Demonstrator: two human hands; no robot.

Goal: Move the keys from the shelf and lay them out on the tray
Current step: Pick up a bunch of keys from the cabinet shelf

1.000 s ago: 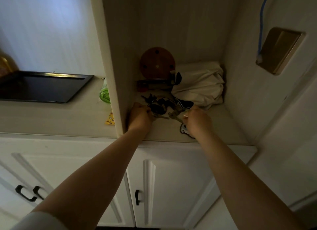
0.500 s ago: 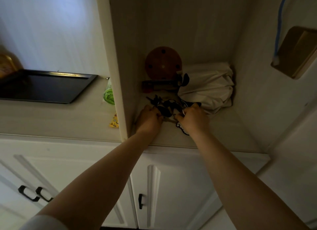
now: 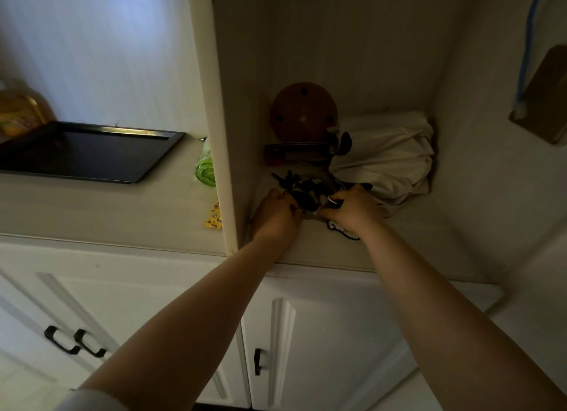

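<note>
A dark tangle of keys with black fobs and rings lies on the shelf floor inside the dim open cubby. My left hand is closed around the left side of the bunch. My right hand grips its right side, a metal ring showing at the fingertips. A black-and-white tag pokes out below my right wrist. The black tray sits on the counter to the left, outside the cubby, with nothing on it.
Behind the keys stand a round wooden disc, a dark flat box and a crumpled white cloth bag. The cubby's side wall separates shelf and counter. A green roll and a yellow packet lie beside it.
Both hands have closed in on the key bunch from either side; my right hand moved left and forward onto it. The view has shifted slightly.
</note>
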